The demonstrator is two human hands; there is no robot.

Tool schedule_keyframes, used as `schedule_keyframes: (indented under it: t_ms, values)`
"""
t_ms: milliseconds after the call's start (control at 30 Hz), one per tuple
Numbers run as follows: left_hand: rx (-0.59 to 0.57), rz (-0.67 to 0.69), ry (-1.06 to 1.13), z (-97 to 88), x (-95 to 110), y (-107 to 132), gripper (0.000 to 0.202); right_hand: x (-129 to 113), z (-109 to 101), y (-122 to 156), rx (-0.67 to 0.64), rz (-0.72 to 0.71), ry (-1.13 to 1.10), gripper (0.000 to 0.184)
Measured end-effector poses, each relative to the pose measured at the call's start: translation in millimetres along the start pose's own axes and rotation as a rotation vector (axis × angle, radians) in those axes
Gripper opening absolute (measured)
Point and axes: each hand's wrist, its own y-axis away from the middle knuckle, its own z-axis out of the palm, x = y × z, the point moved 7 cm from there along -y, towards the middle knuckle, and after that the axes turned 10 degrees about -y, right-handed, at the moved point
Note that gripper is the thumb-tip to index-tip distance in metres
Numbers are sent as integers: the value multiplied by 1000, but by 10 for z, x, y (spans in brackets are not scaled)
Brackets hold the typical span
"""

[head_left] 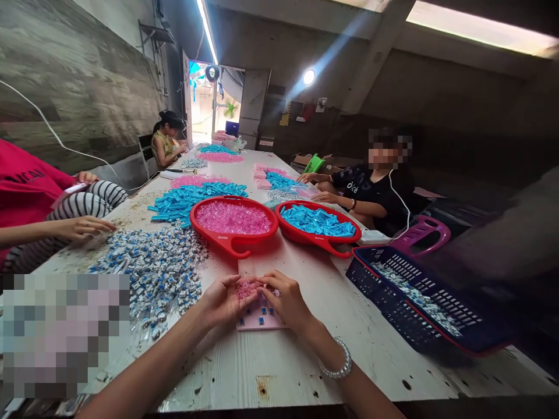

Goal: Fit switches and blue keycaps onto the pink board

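Note:
Small clear pink plastic pieces [245,287] lie in my left hand [223,301], which is cupped around them, palm up. My right hand [286,299] meets it from the right, its thumb and fingers pinched at a pink piece by the left fingertips. Under both hands a flat pink board [264,322] rests on the table, set with small square parts with blue centres. My hands cover its far part. A beaded bracelet [338,359] circles my right wrist.
Red trays hold pink pieces [233,218] and blue strips [318,222]. A heap of small white-and-blue parts [161,273] spreads at left, with blue strips [196,198] behind. A dark blue basket [419,291] stands right. Co-workers sit along both sides; one's hand [85,227] reaches the heap.

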Motion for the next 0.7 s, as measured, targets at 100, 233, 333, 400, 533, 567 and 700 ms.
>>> schedule_keyframes:
  t_ms: [100,233,333,400,533,567,700]
  values:
    - [16,0,-27,13,0,11,31,58,-71,4,1,76,-1,12]
    - [111,35,10,-70,50,16,34,136,-91,128,-74,132,-65,12]
    - [135,40,36,-127,58,-2,36,182,-21,275,-166,135,-55,17]
    - [132,23,46,-148,38,-21,36,207,9,325,-188,157,-23,19]
    - [151,5,32,-178,14,-48,35,231,82,254,-306,264,36,19]
    - [159,5,26,-184,13,-51,35,231,115,218,-367,288,48,19]
    - [182,-1,16,-209,6,-61,34,274,236,94,-605,373,102,23]
